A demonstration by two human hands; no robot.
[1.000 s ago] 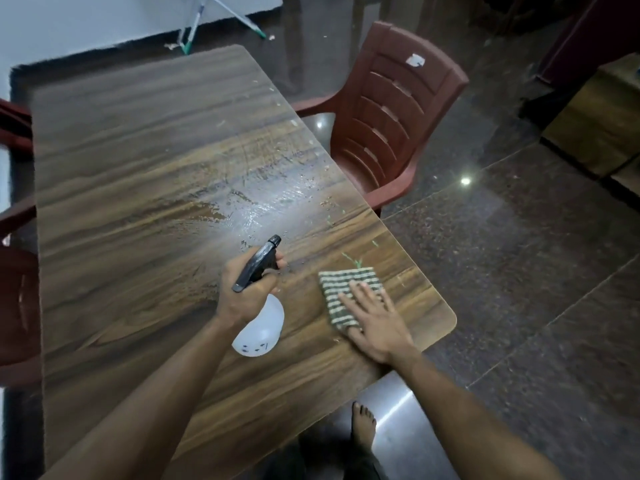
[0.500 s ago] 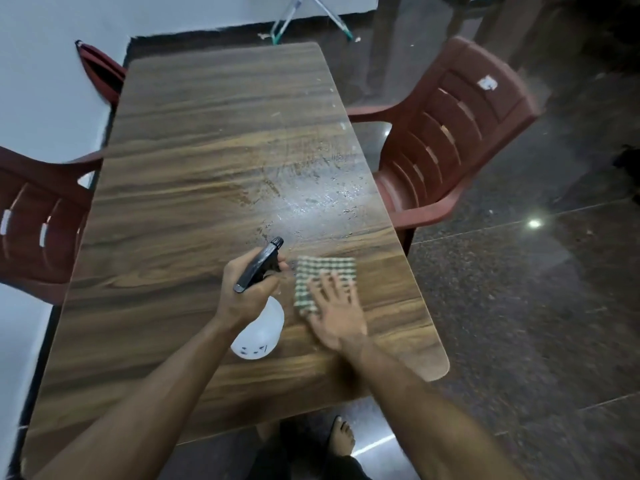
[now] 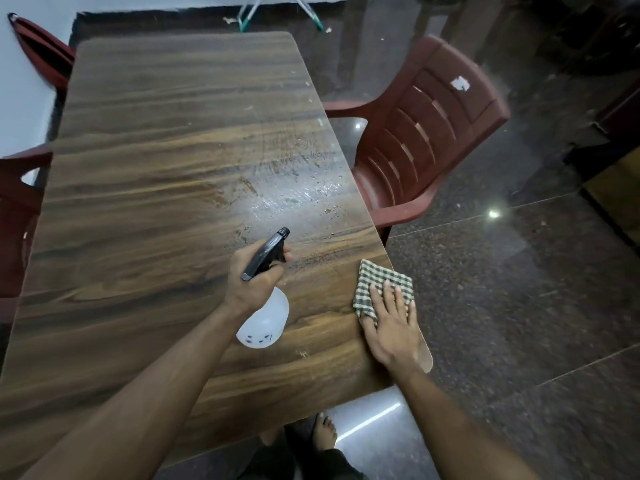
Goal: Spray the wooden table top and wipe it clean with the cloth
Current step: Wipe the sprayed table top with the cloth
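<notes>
Mid-clean: my left hand (image 3: 254, 282) clenches the spray bottle (image 3: 265, 318) above the table (image 3: 156, 202); my right hand (image 3: 393, 327) presses flat, fingers spread, on the cloth (image 3: 377, 282) at the right edge. Droplets ahead (image 3: 311, 192) await wiping.

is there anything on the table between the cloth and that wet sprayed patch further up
Nothing visible. The right hand presses the checked cloth at the table's right edge; only bare wood lies between it and the wet patch. The spray bottle, in the left hand, hangs off to the side.
</notes>
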